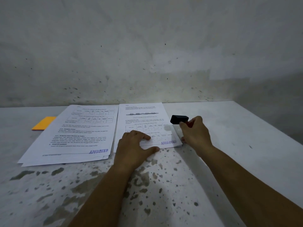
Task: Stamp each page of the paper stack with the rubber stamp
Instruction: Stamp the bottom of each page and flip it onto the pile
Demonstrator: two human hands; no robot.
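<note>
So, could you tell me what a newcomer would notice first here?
Probably the right hand holding the black rubber stamp above the right paper stack, whose top page the left hand presses flat. Then the purple APPROVED marks at both stacks' lower right corners, and an orange pad far left.

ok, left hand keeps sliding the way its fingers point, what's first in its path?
Probably the APPROVED stamp mark on the right stack's top page; the left hand lies flat there, fingers pointing right.
</note>
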